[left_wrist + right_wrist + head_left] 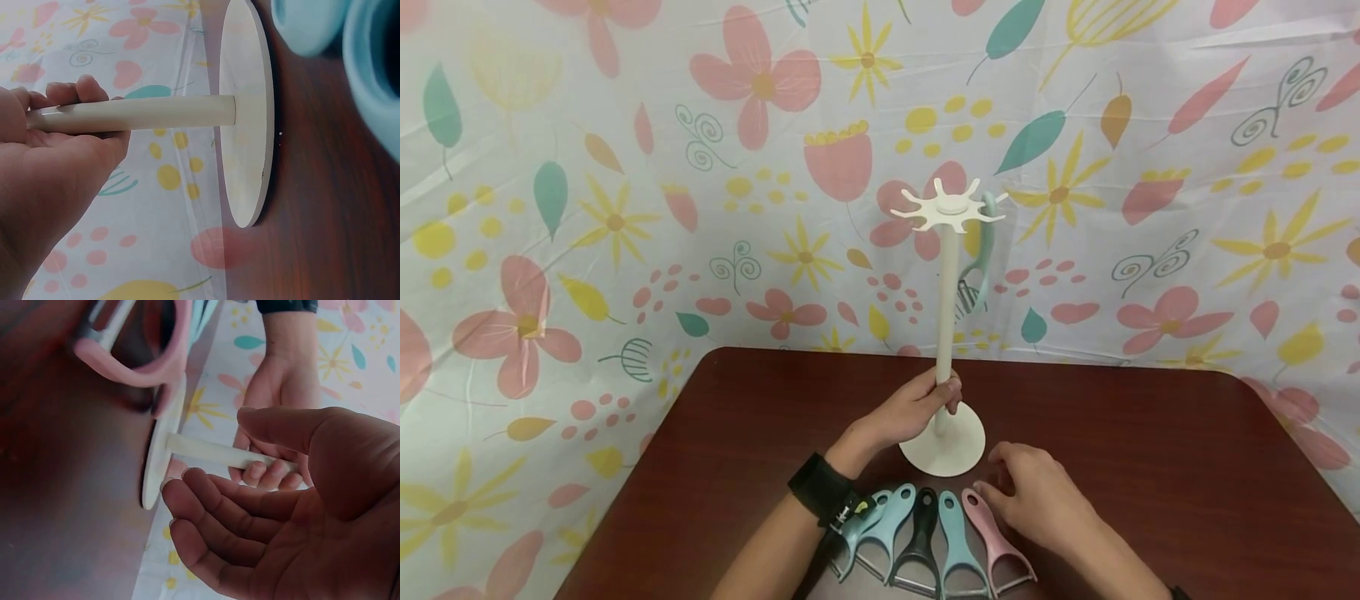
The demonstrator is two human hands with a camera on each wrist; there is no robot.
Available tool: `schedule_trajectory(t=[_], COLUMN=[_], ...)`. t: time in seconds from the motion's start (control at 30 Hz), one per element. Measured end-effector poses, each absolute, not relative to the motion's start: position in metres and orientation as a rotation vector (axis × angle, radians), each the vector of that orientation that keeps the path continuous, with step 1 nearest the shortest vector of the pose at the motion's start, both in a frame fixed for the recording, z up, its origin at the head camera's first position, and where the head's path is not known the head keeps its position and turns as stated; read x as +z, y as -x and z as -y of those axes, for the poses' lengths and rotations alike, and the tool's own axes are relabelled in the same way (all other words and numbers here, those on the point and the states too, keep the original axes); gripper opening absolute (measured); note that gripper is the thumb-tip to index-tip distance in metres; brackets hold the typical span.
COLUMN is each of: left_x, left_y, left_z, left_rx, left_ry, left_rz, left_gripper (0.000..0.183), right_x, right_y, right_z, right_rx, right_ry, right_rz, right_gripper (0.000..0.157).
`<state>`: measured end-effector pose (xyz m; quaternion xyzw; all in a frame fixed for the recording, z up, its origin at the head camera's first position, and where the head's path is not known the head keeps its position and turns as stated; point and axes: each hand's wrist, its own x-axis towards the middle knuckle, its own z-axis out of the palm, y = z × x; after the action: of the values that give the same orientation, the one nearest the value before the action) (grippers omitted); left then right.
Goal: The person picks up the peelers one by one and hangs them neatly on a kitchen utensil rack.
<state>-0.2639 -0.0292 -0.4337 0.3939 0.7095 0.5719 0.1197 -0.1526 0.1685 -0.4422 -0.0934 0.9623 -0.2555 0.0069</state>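
Note:
My left hand [913, 410] grips the pole [948, 292] of a white stand low down, just above its round base [962, 454]. Fingers wrap the pole in the left wrist view. Up top, a ring of hooks [952, 208] spreads out, and a light blue peeler [988, 242] hangs on its right side. Below the base lie several peelers side by side: light blue ones [953, 525], a black one [923, 521] and a pink one [988, 529] at the right end. Beside the pink handle is my right hand [1048, 500], fingers loosely bent, palm holding nothing in the right wrist view.
The stand and peelers are on a dark red-brown table [790, 400]. Under the peelers' blade ends shows a grey surface [857, 585]. A flower-print cloth [655, 167] hangs behind the table. A black band [822, 489] circles the left wrist, close to the leftmost peelers.

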Motion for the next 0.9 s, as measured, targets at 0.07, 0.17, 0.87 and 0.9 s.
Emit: schedule_trajectory(t=[0.07,0.17,0.87,0.9], left_x=[-0.439,-0.449,-0.456,-0.454], left_y=[0.268,0.274,0.276,0.275], left_z=[0.028,0.026,0.025,0.025], left_rx=[1.676,1.679,1.668,1.668], left_ry=[-1.151,-1.155,-1.117,-1.121], left_rz=[-2.071,-2.076,-2.107,-2.109], left_gripper=[0.022,0.022,0.024,0.024], right_x=[-0.444,-0.446,-0.461,-0.461], right_y=[0.151,0.148,0.139,0.139], right_z=[-0.167,-0.166,-0.158,-0.158], right_rx=[-0.793,-0.784,-0.648,-0.641], right_ry=[0.301,0.301,0.286,0.284], right_rz=[-3.003,-2.976,-3.001,-3.003], right_gripper=[0.026,0.026,0.036,0.037])
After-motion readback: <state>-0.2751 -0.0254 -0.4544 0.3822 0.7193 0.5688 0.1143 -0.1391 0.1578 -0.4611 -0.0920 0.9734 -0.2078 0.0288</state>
